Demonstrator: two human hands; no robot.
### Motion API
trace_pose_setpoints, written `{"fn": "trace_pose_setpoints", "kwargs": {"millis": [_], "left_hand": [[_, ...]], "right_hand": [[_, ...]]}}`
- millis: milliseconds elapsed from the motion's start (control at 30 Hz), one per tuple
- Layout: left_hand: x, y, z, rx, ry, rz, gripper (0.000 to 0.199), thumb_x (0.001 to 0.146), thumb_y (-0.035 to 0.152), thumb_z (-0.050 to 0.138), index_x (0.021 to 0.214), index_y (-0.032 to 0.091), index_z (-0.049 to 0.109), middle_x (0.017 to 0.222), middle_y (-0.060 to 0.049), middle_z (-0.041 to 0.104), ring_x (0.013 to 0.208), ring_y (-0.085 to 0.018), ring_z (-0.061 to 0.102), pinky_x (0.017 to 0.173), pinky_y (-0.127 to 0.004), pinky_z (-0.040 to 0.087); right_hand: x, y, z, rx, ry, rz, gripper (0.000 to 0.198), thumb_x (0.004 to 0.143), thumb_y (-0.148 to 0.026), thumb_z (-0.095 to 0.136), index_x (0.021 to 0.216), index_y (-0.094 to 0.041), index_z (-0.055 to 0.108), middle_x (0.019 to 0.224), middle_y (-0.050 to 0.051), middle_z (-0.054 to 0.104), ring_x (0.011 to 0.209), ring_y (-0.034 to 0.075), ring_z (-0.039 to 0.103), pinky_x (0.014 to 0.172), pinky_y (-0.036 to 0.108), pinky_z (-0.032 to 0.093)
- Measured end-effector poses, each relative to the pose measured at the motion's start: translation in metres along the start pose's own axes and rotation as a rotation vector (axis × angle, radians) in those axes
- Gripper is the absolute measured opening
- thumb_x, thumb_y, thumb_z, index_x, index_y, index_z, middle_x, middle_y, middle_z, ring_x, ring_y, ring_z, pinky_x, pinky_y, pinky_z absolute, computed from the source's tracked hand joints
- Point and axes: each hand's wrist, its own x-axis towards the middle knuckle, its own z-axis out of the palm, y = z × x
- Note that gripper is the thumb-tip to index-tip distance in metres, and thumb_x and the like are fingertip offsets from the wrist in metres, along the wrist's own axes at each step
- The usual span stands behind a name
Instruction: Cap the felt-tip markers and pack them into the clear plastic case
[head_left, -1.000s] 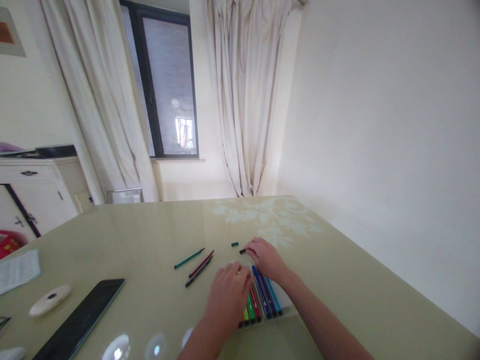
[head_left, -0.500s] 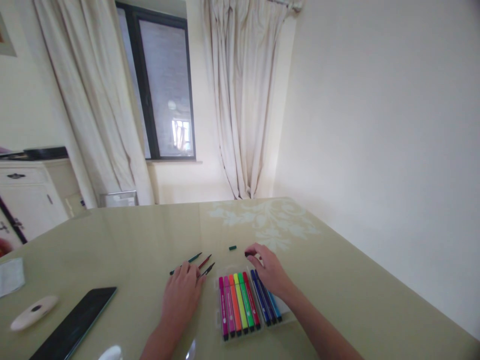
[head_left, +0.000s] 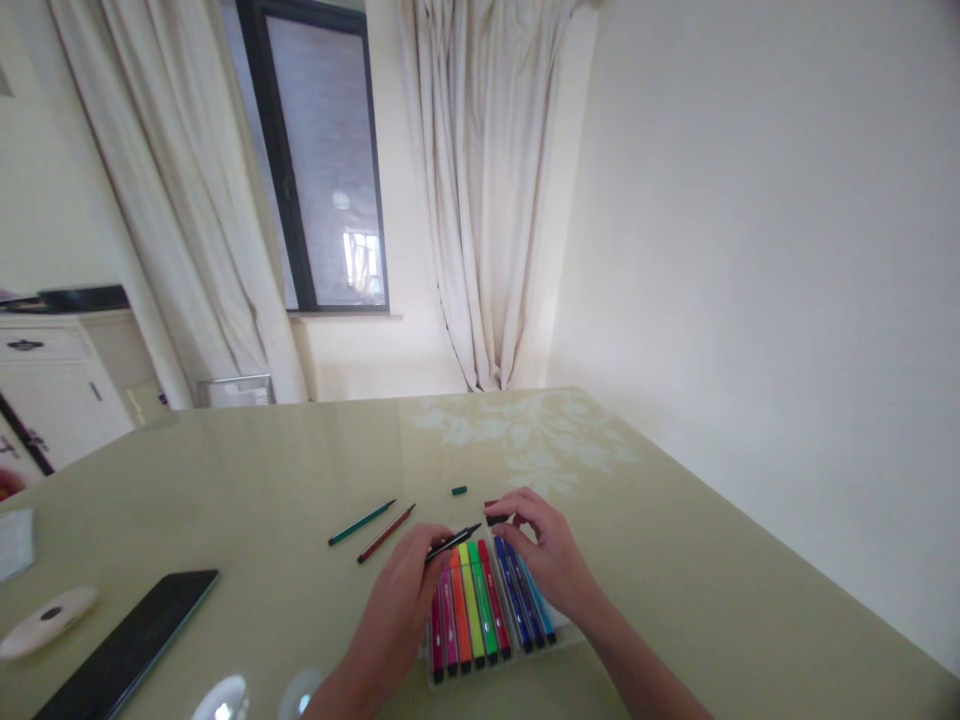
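My left hand is closed on a black marker, its bare tip pointing right and away. Facing that tip, my right hand pinches a black marker cap, a short way apart from the marker. A dark red cap lies just beyond my right fingers. Under both hands is a clear marker case with several coloured markers in one half and blue markers in the other. Left of it lie an uncapped green marker and an uncapped red marker.
A dark green cap lies beyond the case on the table. At the left are a black tablet, a white oval object and a white cloth or tissue. A wall runs along the right side.
My left hand has lifted the black marker off the table and brought it right, over the case, towards the cap. My right hand still pinches the black cap. The view has shifted slightly.
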Motion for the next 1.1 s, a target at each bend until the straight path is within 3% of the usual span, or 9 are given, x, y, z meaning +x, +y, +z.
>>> {"fn": "trace_pose_setpoints", "kwargs": {"millis": [167, 400, 733, 833, 1000, 1100], "left_hand": [[0.0, 0.002, -0.001, 0.01, 0.003, 0.055, 0.022, 0.1, 0.035, 0.048, 0.107, 0.024, 0.065, 0.106, -0.005, 0.071, 0.102, -0.024, 0.064, 0.091, -0.036, 0.05], [0.002, 0.011, -0.004, -0.046, -0.05, 0.073, 0.025, 0.102, 0.038, 0.049, 0.104, 0.026, 0.071, 0.101, -0.003, 0.074, 0.095, -0.022, 0.067, 0.085, -0.032, 0.05], [-0.001, 0.017, 0.004, -0.087, -0.045, 0.113, 0.027, 0.102, 0.034, 0.05, 0.112, 0.025, 0.074, 0.102, -0.005, 0.075, 0.091, -0.021, 0.067, 0.083, -0.032, 0.052], [-0.004, 0.023, 0.009, -0.093, -0.07, 0.123, 0.032, 0.104, 0.04, 0.047, 0.121, 0.026, 0.071, 0.112, -0.007, 0.075, 0.097, -0.022, 0.068, 0.086, -0.033, 0.053], [-0.015, 0.033, 0.029, 0.058, -0.1, 0.061, 0.054, 0.101, 0.051, 0.047, 0.147, 0.023, 0.053, 0.146, -0.013, 0.06, 0.131, -0.029, 0.057, 0.112, -0.045, 0.044], [-0.019, 0.039, 0.047, 0.271, -0.23, 0.091, 0.071, 0.094, 0.06, 0.057, 0.152, 0.021, 0.047, 0.155, -0.013, 0.051, 0.142, -0.034, 0.047, 0.119, -0.053, 0.036]], "right_hand": [[-0.002, 0.0, 0.004, -0.009, -0.036, 0.018, 0.019, 0.086, -0.017, 0.066, 0.099, -0.025, 0.078, 0.1, 0.005, 0.073, 0.095, 0.02, 0.066, 0.082, 0.031, 0.052], [-0.005, 0.003, 0.005, 0.035, -0.069, 0.15, 0.014, 0.081, -0.022, 0.074, 0.093, -0.023, 0.08, 0.093, 0.003, 0.077, 0.083, 0.019, 0.069, 0.082, 0.032, 0.053], [-0.005, 0.006, 0.006, 0.273, -0.14, 0.248, 0.014, 0.074, -0.031, 0.085, 0.082, -0.021, 0.08, 0.079, 0.003, 0.076, 0.078, 0.02, 0.07, 0.078, 0.032, 0.054], [-0.003, 0.004, 0.0, 0.401, -0.161, 0.266, 0.019, 0.073, -0.035, 0.087, 0.082, -0.021, 0.078, 0.08, 0.002, 0.074, 0.08, 0.019, 0.068, 0.077, 0.031, 0.052], [0.007, 0.018, -0.031, 0.553, 0.049, 0.33, 0.042, 0.073, -0.038, 0.087, 0.11, -0.025, 0.072, 0.092, 0.003, 0.075, 0.084, 0.018, 0.066, 0.072, 0.028, 0.047], [0.012, 0.036, -0.051, 0.543, 0.203, 0.395, 0.045, 0.067, -0.041, 0.089, 0.105, -0.024, 0.072, 0.092, 0.004, 0.077, 0.082, 0.018, 0.065, 0.07, 0.027, 0.044]]}}
